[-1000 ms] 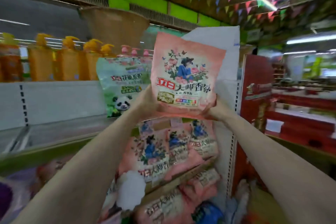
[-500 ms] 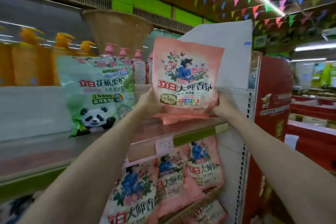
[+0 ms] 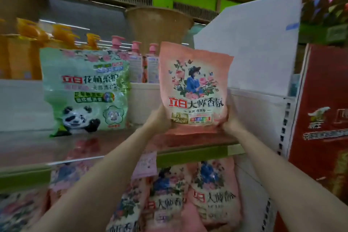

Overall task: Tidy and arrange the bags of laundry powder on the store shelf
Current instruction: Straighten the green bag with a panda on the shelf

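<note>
Pink bag (image 3: 194, 88) of laundry powder is held upright w/ both hands at its lower corners, front label facing the camera. Left hand (image 3: 160, 118) grips the bottom-left corner, fingers curled behind the bag; right hand (image 3: 230, 120) grips the bottom-right corner, thumb side at the edge. Each hand's grip is clamped on the bag. Bag's bottom edge sits at or just above the shelf (image 3: 56, 147); can't tell if it touches. Its pink reflection shows on the shiny shelf surface below it.

On the same shelf, to the left & apart from the pink bag, a green panda bag (image 3: 84, 90) stands upright. Behind it, on a higher ledge, a row of orange bottles (image 3: 24, 56) and pink pump bottles (image 3: 135, 60). A woven basket (image 3: 160, 26) sits further back, above them. White panel (image 3: 254, 47) stands right of the bag; red display (image 3: 323, 109) at far right.

Lower shelf holds more pink bags (image 3: 212, 190), leaning, same label.
</note>
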Demonstrator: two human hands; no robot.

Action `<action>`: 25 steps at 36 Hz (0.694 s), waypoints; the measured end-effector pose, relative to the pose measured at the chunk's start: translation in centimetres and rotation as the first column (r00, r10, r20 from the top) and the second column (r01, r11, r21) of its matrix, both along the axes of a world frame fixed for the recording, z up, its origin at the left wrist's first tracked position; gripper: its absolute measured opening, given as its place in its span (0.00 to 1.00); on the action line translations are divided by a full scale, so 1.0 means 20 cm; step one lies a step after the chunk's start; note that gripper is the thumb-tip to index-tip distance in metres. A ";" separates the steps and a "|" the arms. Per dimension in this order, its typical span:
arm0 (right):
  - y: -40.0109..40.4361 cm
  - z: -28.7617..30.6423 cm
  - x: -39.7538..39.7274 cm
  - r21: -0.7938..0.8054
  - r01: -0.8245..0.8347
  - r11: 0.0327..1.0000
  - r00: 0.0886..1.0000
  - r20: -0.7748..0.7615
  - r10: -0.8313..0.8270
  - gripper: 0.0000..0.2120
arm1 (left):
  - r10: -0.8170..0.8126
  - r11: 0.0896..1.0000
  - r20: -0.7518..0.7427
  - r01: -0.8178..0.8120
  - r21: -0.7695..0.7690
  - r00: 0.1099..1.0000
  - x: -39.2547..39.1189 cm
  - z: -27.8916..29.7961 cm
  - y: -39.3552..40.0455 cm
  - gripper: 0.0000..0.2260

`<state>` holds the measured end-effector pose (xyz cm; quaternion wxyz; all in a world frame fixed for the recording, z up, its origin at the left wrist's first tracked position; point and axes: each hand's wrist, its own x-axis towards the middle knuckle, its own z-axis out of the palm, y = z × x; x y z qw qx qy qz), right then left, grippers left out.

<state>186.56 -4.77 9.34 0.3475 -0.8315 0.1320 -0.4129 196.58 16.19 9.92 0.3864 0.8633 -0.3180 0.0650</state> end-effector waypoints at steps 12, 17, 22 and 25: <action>-0.20 -0.01 0.15 -0.218 -0.127 0.968 0.796 -0.605 -0.032 0.20 | -0.028 0.988 -0.208 0.059 0.144 0.978 -0.08 -0.07 -0.09 0.26; -0.21 0.00 0.17 -0.198 -0.201 0.959 0.780 -0.625 0.034 0.20 | 0.090 0.996 -0.271 -0.079 0.050 0.958 -0.05 -0.05 -0.15 0.29; -0.26 0.02 0.16 0.158 -0.396 0.905 0.707 -0.576 0.410 0.16 | 0.181 0.981 -0.193 -0.164 0.101 0.964 -0.02 -0.01 -0.20 0.16; -0.34 -0.02 0.18 0.361 -0.513 0.779 0.629 -0.460 0.627 0.35 | 0.226 0.961 -0.106 -0.204 0.190 0.968 -0.03 0.00 -0.21 0.20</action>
